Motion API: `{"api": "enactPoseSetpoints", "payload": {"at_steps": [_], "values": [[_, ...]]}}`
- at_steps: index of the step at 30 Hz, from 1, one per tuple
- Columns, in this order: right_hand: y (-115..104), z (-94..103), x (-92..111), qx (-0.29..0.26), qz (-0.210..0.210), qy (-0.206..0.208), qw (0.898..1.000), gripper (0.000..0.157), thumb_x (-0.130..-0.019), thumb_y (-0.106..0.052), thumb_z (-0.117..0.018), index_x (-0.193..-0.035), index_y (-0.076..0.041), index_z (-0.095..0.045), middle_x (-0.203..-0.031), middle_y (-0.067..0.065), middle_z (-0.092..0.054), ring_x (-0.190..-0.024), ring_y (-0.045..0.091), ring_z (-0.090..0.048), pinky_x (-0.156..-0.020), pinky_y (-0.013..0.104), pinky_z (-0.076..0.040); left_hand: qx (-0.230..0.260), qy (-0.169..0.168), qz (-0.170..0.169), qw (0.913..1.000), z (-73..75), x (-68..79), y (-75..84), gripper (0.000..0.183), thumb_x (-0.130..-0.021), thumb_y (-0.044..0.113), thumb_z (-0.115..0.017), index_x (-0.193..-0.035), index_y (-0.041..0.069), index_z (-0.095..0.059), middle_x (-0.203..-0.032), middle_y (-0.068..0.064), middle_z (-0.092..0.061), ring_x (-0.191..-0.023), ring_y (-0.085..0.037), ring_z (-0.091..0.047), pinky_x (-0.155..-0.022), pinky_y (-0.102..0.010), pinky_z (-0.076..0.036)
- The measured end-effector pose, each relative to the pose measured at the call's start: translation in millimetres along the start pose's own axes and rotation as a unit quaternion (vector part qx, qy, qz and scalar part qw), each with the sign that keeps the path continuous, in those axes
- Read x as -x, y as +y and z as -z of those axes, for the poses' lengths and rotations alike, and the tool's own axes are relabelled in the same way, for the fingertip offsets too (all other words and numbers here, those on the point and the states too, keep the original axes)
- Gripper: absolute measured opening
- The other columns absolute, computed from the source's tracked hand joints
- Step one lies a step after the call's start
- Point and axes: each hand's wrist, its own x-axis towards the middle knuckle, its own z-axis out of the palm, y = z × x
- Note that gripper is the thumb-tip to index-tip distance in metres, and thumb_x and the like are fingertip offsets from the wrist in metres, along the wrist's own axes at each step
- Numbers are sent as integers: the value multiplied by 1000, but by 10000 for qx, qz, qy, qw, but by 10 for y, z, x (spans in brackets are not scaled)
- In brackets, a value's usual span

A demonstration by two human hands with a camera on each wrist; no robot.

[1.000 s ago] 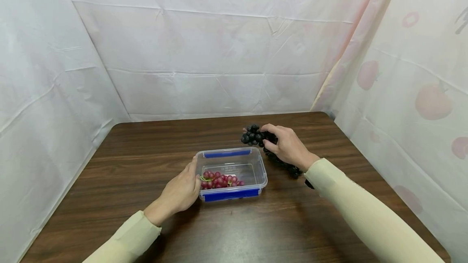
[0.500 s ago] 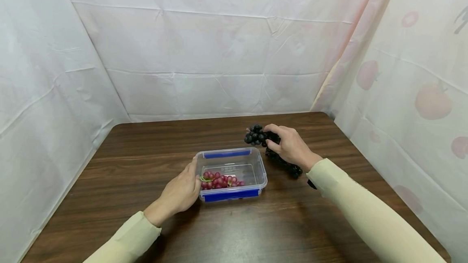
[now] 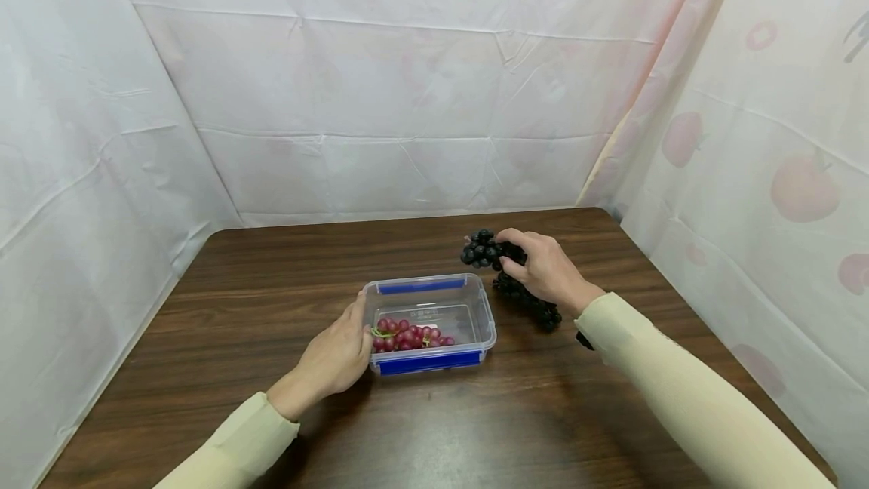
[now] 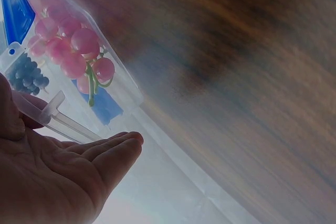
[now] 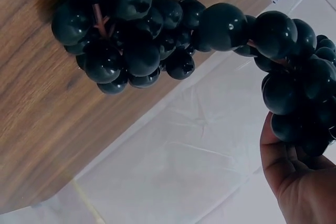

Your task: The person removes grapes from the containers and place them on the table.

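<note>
A clear plastic food container [image 3: 434, 355] with blue side clips stands lidless on the wooden table. Inside it, along the near side, lies a bunch of red grapes [image 3: 407, 336] with a green stem. My left hand [image 3: 329, 357] rests against the container's left wall, its fingers straight, as the left wrist view also shows. To the right of the container, my right hand [image 3: 551, 274] holds one end of a long bunch of black grapes [image 3: 480, 253] between thumb and fingers. The bunch's other part [image 5: 126, 51] trails down close over the table, under the hand.
The dark wooden table [image 3: 271, 285] reaches back to a pale hanging sheet [image 3: 380, 96]. More sheeting with faint fruit prints [image 3: 804, 187] closes the right side, and a plain white sheet [image 3: 102, 172] the left.
My right hand has drifted slightly to the right with its end of the black grapes. The trailing end has stayed nearly in place. My left hand and the container have not moved.
</note>
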Motion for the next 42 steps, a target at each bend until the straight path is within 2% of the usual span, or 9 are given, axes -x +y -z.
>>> {"api": "enactPoseSetpoints", "payload": {"at_steps": [6, 13, 18, 22, 26, 29, 37, 42], "values": [[29, 31, 13, 41, -1, 8, 10000, 34, -99, -14, -66, -133, -14, -64, -122, 10, -69, -54, 13, -41, -60, 36, -42, 19, 5, 17, 10000, -5, 3, 9, 65, -108, 21, -40, -160, -8, -16, -156, -31, -38, -138, -42, -48, -106, -56, -45], [59, 86, 35, 59, -267, -53, 9996, 35, -100, -18, -65, -135, -16, -63, -125, 9, -69, -52, 15, -43, -62, 38, -44, 31, -2, 49, 10000, 11, 0, 17, 65, -107, 21, -41, -160, -8, -16, -156, -31, -38, -138, -43, -47, -107, -56, -45], [89, 111, 45, 99, -314, -35, 9995, 36, -101, -17, -65, -137, -17, -62, -128, 9, -68, -63, 17, -49, -67, 39, -44, 44, -35, 49, 10000, 7, -6, 9, 66, -108, 21, -40, -161, -8, -14, -157, -32, -37, -139, -43, -46, -108, -56, -44], [123, 122, 59, 127, -306, -21, 9994, 36, -100, -15, -65, -136, -16, -62, -126, 10, -69, -68, 20, -53, -65, 39, -44, 50, -57, 32, 10000, -12, -11, 3, 66, -108, 21, -39, -161, -8, -14, -157, -32, -37, -140, -43, -46, -109, -56, -43], [159, 133, 85, 146, -386, -66, 9991, 36, -101, -17, -65, -137, -17, -62, -127, 10, -68, -80, 21, -62, -69, 40, -48, 19, -23, 10, 10000, -21, -16, 3, 66, -107, 21, -39, -160, -9, -15, -156, -32, -37, -139, -43, -46, -108, -57, -44], [188, 142, 105, 157, -421, -76, 9990, 37, -100, -16, -66, -138, -17, -62, -127, 11, -68, -82, 21, -63, -70, 41, -49, 4, -3, 12, 10000, -23, -17, 5, 65, -107, 22, -40, -160, -9, -15, -156, -32, -38, -139, -43, -47, -108, -56, -44], [268, 160, 131, 240, -354, -46, 9991, 37, -100, -14, -66, -137, -15, -62, -125, 13, -69, -72, 17, -58, -68, 40, -48, 15, 31, 3, 10000, -9, -16, 22, 65, -107, 20, -40, -160, -9, -16, -155, -32, -39, -138, -43, -47, -108, -56, -44], [288, 179, 154, 274, -370, -56, 9989, 36, -101, -16, -66, -137, -15, -62, -122, 13, -69, -59, 16, -50, -62, 39, -45, 11, 47, -4, 10000, -6, -4, 24, 65, -107, 19, -41, -160, -9, -17, -155, -32, -38, -138, -43, -47, -107, -57, -45]]}}
